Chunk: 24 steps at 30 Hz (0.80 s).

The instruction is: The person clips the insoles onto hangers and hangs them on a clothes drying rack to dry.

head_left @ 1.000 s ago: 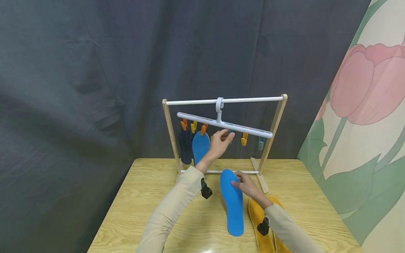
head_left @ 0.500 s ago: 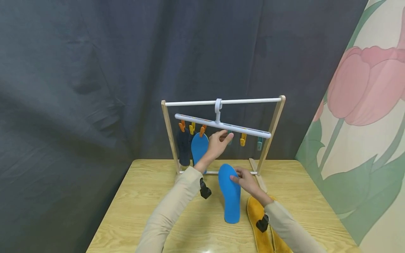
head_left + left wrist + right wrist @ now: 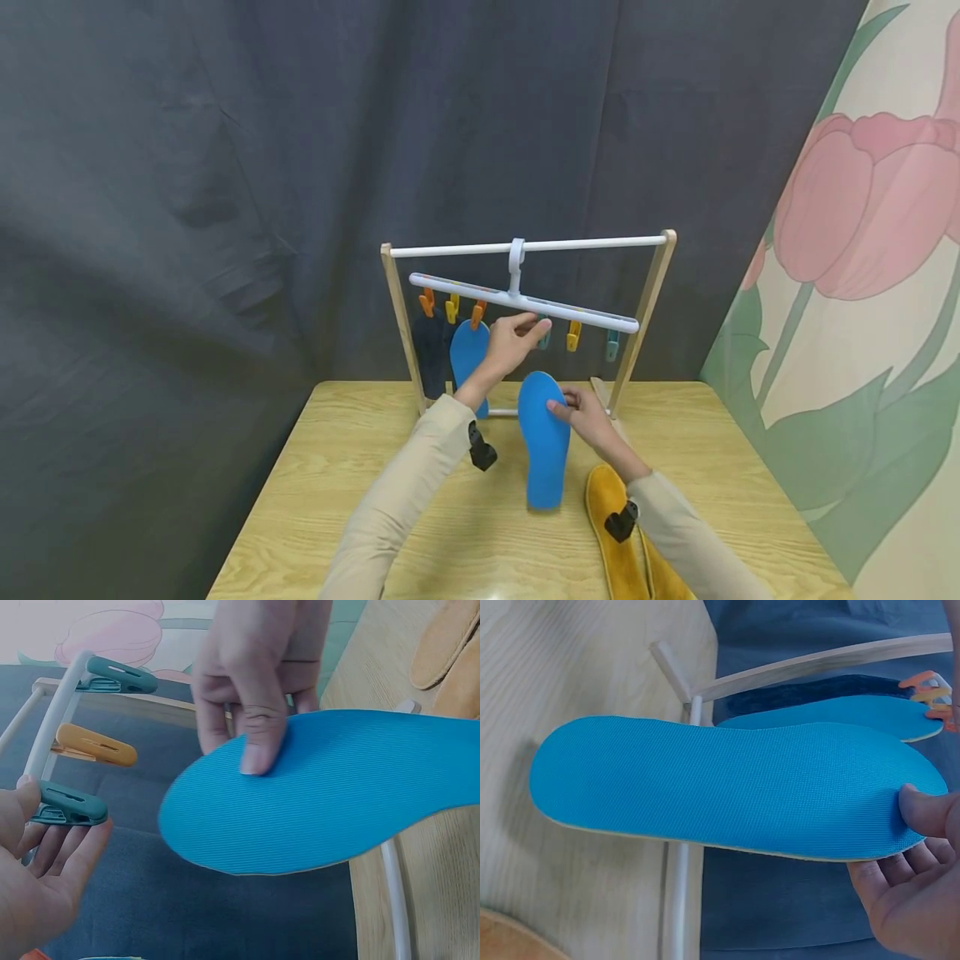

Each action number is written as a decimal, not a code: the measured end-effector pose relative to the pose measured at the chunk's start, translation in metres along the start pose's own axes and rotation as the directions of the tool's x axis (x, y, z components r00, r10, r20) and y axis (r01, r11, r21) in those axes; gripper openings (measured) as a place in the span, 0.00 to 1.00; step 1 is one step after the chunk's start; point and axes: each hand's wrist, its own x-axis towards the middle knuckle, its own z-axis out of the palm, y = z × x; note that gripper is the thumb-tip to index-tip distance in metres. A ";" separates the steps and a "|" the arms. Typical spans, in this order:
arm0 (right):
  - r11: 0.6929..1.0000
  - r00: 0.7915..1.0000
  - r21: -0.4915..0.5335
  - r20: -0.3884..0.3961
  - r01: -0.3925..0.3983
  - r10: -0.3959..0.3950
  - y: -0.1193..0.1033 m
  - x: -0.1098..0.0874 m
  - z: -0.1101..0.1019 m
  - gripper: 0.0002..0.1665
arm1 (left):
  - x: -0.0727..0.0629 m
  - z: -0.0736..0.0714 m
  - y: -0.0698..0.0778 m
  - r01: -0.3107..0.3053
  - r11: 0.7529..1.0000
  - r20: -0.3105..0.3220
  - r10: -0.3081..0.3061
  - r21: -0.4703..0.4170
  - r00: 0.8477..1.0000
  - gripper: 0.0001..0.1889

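Right hand (image 3: 588,417) pinches the blue insole (image 3: 544,450) by its wide end, thumb on the face. I have it below the hanger (image 3: 581,315), apart from the teal clip (image 3: 73,801) pinched by my left hand (image 3: 508,343). Second blue insole (image 3: 467,350) hangs from an orange clip (image 3: 477,314), partly behind the left wrist (image 3: 474,390).

Dressed in a long, plain cream left sleeve (image 3: 408,492), softly wrinkled, on the side nearer the left edge of the desk (image 3: 322,467), and a matching right sleeve (image 3: 686,529); fitted at the cuffs with a black left wrist camera (image 3: 482,452), angular and block-ended, and a black right wrist camera (image 3: 621,525), notched along its top.
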 end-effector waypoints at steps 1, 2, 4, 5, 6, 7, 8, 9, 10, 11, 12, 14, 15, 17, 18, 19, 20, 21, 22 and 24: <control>1.000 1.000 -0.002 -0.003 0.007 -0.007 -0.001 0.001 -0.001 0.18 | -0.007 -0.011 0.038 0.024 1.000 0.016 -0.024 -0.016 1.000 0.28; 1.000 1.000 0.000 -0.013 0.010 -0.010 -0.003 0.002 -0.002 0.18 | -0.015 -0.021 0.079 0.046 0.999 0.022 -0.045 -0.029 0.999 0.28; 1.000 0.999 0.004 -0.026 0.019 -0.019 -0.006 0.005 -0.003 0.17 | -0.033 -0.044 0.169 0.098 0.995 0.034 -0.097 -0.035 0.995 0.26; 1.000 0.999 0.000 -0.030 0.026 -0.026 -0.007 0.006 -0.004 0.17 | -0.040 -0.055 0.209 0.112 0.993 0.030 -0.110 -0.048 0.993 0.24; 1.000 0.999 0.002 -0.035 0.027 -0.027 -0.008 0.007 -0.005 0.17 | -0.037 -0.056 0.212 0.115 0.991 0.029 -0.113 -0.064 0.993 0.23; 1.000 0.999 0.004 -0.042 0.029 -0.029 -0.009 0.008 -0.005 0.16 | -0.041 -0.061 0.232 0.140 0.988 0.026 -0.139 -0.058 0.990 0.22; 1.000 0.998 0.001 -0.050 0.030 -0.030 -0.011 0.009 -0.006 0.16 | -0.043 -0.063 0.243 0.140 0.989 0.017 -0.139 -0.057 0.990 0.20; 0.999 0.998 -0.001 -0.056 0.034 -0.034 -0.011 0.009 -0.006 0.16 | -0.044 -0.064 0.249 0.140 0.989 0.014 -0.140 -0.044 0.990 0.19; 0.999 0.998 -0.004 -0.055 0.041 -0.041 -0.012 0.010 -0.007 0.16 | -0.045 -0.064 0.252 0.143 0.989 0.011 -0.143 -0.040 0.990 0.19; 0.999 0.997 -0.005 -0.058 0.042 -0.042 -0.012 0.010 -0.007 0.16 | -0.045 -0.065 0.253 0.158 0.986 0.015 -0.158 -0.051 0.987 0.19; 0.999 0.997 -0.004 -0.062 0.043 -0.043 -0.012 0.010 -0.007 0.16 | -0.045 -0.064 0.252 0.168 0.984 0.019 -0.167 -0.058 0.986 0.19; 0.999 0.997 0.006 -0.070 0.033 -0.033 -0.012 0.011 -0.006 0.16 | -0.046 -0.064 0.251 0.180 0.980 0.025 -0.178 -0.087 0.984 0.19; 1.000 0.997 0.012 -0.074 0.029 -0.028 -0.012 0.011 -0.006 0.17 | -0.045 -0.065 0.250 0.185 0.978 0.031 -0.182 -0.099 0.983 0.20; 1.000 0.997 0.029 -0.080 0.009 -0.007 -0.013 0.011 -0.006 0.18 | -0.045 -0.066 0.249 0.197 0.972 0.039 -0.193 -0.131 0.980 0.20; 0.999 0.997 0.034 -0.081 0.006 -0.003 -0.014 0.011 -0.005 0.18 | -0.044 -0.066 0.248 0.194 0.972 0.039 -0.191 -0.132 0.981 0.20; 0.999 0.996 0.044 -0.088 -0.006 0.010 -0.014 0.011 -0.005 0.19 | -0.044 -0.066 0.248 0.192 0.972 0.044 -0.187 -0.138 0.981 0.20; 0.998 0.996 0.053 -0.092 -0.015 0.020 -0.015 0.012 -0.004 0.19 | -0.044 -0.066 0.248 0.190 0.972 0.047 -0.185 -0.140 0.982 0.19; 0.998 0.995 0.060 -0.098 -0.021 0.027 -0.017 0.012 -0.004 0.19 | -0.044 -0.067 0.248 0.193 0.970 0.052 -0.188 -0.150 0.981 0.19; 0.998 0.994 0.065 -0.100 -0.027 0.033 -0.017 0.012 -0.004 0.20 | -0.044 -0.067 0.248 0.190 0.970 0.053 -0.184 -0.152 0.981 0.18; 0.997 0.993 0.071 -0.107 -0.035 0.043 -0.019 0.013 -0.003 0.20 | -0.043 -0.067 0.248 0.187 0.970 0.056 -0.181 -0.154 0.982 0.17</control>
